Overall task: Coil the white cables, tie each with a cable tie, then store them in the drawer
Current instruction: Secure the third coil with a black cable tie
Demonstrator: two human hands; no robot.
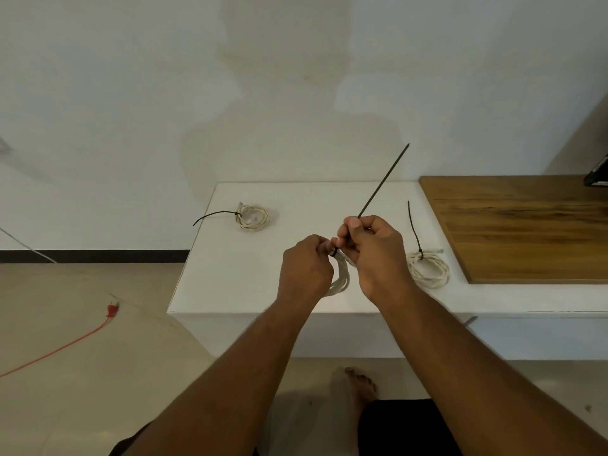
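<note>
**Third coil up in the hands, tie being cinched**

Both hands are raised over the white tabletop [296,205], and this is the tightening moment. The left hand [306,264] is curled round the top of the white cable coil [340,281], gripping the loops right where the black cable tie [383,182] wraps them. The right hand [371,251] pinches the tie's tail between thumb and fingers, and the long free end spears up and away to the right. The coil hangs between the hands, above the tabletop and near its front edge.

Here is how to do it well, as I read it. Pull the tail straight out in line with the tie's head, not sideways, so the ratchet runs clean. The left hand should bunch the loops tight together at the head, because any strand that slips free ends up outside the band. Snug is enough; haul too hard and the tie may bite into the cable jacket.

Two finished jobs lie on the tabletop as a guide. The far coil [253,218] sits at the back left with its tail trailing left. The near coil [429,269] lies on the right, just beside the wooden board [526,225], tail standing up.

No drawer shows in this view, so storing comes later.
</note>
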